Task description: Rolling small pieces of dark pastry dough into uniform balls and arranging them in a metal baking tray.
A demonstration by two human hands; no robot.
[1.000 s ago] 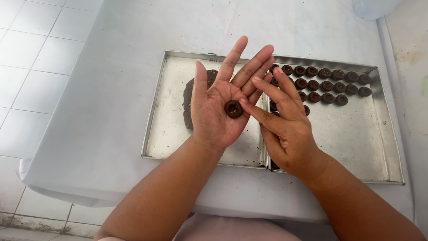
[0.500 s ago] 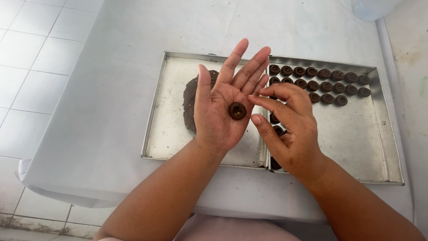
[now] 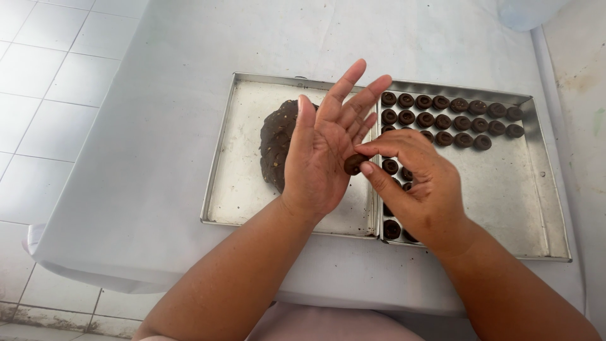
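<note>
My left hand (image 3: pixel 322 155) is held flat and palm-up over two metal trays, fingers spread. My right hand (image 3: pixel 420 183) pinches a small round piece of dark dough (image 3: pixel 353 164) between thumb and fingertips at the edge of the left palm. A large lump of dark brown dough (image 3: pixel 278 142) lies in the left tray (image 3: pixel 237 189), partly hidden behind my left hand. The right tray (image 3: pixel 524 202) holds several small shaped dough pieces (image 3: pixel 451 120) in rows along its far side and left edge.
Both trays sit side by side on a white-covered table (image 3: pixel 158 126). White floor tiles (image 3: pixel 44 82) show to the left, below the table edge. A pale translucent container (image 3: pixel 524 12) stands at the far right corner.
The dough piece lay in the middle of my left palm. My right fingers curled over it and now pinch it at the palm's right edge.
</note>
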